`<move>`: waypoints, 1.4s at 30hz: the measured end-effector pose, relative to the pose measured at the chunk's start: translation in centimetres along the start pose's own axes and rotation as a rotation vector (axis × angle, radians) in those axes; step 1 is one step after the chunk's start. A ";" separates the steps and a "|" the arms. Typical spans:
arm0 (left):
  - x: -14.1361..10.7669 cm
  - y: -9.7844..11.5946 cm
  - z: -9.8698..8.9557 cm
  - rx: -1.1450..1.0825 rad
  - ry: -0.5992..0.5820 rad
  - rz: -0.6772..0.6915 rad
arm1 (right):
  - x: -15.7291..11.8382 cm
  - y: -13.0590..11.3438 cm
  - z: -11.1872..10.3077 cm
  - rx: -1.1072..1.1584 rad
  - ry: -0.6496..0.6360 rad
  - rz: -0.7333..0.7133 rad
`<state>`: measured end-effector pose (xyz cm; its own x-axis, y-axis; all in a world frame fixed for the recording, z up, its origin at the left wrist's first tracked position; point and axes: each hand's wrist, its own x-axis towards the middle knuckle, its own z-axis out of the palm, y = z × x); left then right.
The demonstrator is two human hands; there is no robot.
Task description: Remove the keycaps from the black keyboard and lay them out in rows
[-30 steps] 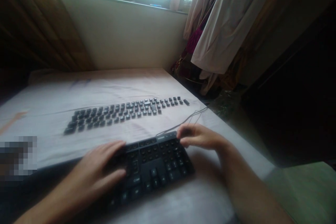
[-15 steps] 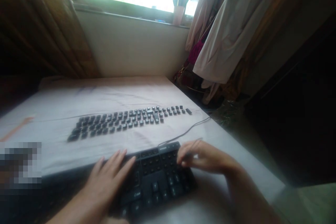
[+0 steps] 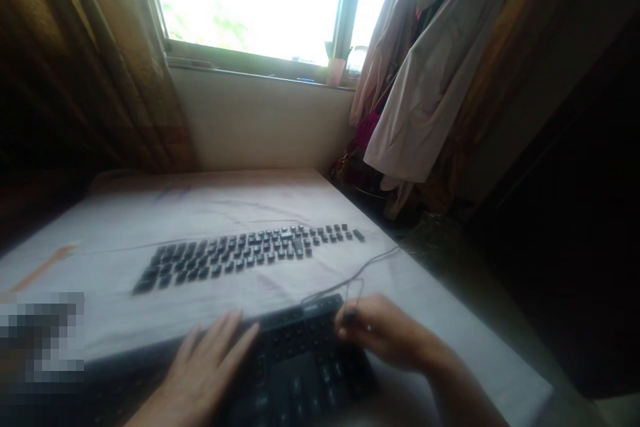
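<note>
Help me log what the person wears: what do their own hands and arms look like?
The left hand and the right hand look bare, with slim fingers. No glove, watch or bracelet shows, and no sleeve covers the visible part of the right forearm. Blur hides finer detail, so a thin ring or small marking can't be ruled out.

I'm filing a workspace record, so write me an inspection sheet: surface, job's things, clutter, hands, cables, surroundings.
Surface: pale, creased cloth.
Job's things: black keyboard, some key positions bare; loose keycaps in rows beyond it.
Clutter: orange streak at left, print or object unclear.
Left hand: open, lying over the keyboard.
Right hand: by the keyboard's right end, pinching a small dark thing with a thin loop, too blurred to name.
Cables: dark cable from the keyboard's far edge toward the right.
Surroundings: window, curtain, hanging clothes.
</note>
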<state>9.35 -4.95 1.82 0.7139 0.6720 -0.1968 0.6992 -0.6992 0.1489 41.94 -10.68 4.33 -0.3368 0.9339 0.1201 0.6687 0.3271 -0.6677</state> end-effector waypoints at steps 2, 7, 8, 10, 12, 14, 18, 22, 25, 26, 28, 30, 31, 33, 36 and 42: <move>0.0 0.3 -0.6 -0.003 -0.041 0.001 | 0.1 0.2 0.0 0.022 0.004 -0.001; -0.2 0.4 -1.5 -0.050 -0.062 0.011 | 0.0 1.2 -0.5 0.338 -0.008 0.071; -0.2 0.4 -1.5 -0.050 -0.057 0.009 | -0.1 1.4 -0.7 0.443 0.026 0.105; -0.3 0.4 -1.4 -0.052 -0.040 0.006 | -0.1 2.0 -1.0 0.594 0.146 0.162; -0.3 0.6 -1.3 -0.054 -0.031 0.008 | 0.1 2.5 -1.2 0.608 0.286 0.204; -0.2 0.8 -1.4 -0.046 -0.040 0.005 | 0.7 3.0 -1.2 0.555 0.391 0.239; -0.1 1.3 -1.5 -0.004 -0.071 -0.018 | 3.1 4.6 -1.3 0.461 0.533 0.254; -0.3 1.2 -1.5 0.002 -0.012 -0.013 | 6.7 6.4 -1.6 0.334 0.595 0.229; -0.3 0.6 -1.1 -0.026 -0.023 0.008 | 8.9 7.3 -1.4 0.216 0.583 0.217; -0.3 0.4 -1.0 -0.033 -0.024 0.010 | 9.5 7.6 -1.3 0.179 0.576 0.216; -0.3 0.1 -0.8 -0.045 -0.023 0.015 | 10.4 7.9 -1.0 0.111 0.560 0.219; -0.3 0.1 -0.7 -0.054 -0.021 0.023 | 10.9 8.1 -0.8 0.049 0.546 0.226; -0.3 0.1 -0.8 -0.057 -0.022 0.023 | 11.1 8.2 -0.8 0.021 0.539 0.231; -0.3 0.3 -1.0 -0.062 -0.027 0.017 | 11.4 8.3 -0.8 -0.025 0.521 0.241; -0.2 0.6 -1.4 -0.062 -0.048 0.006 | 11.8 8.3 -0.9 -0.076 0.477 0.252; -0.3 1.5 -1.6 -0.021 -0.037 -0.019 | 12.2 8.0 -1.2 -0.159 0.383 0.271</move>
<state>10.25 -5.77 3.60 0.6988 0.6754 -0.2358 0.7137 -0.6807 0.1654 43.98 3.52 1.33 0.1110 0.9645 0.2395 0.8016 0.0556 -0.5953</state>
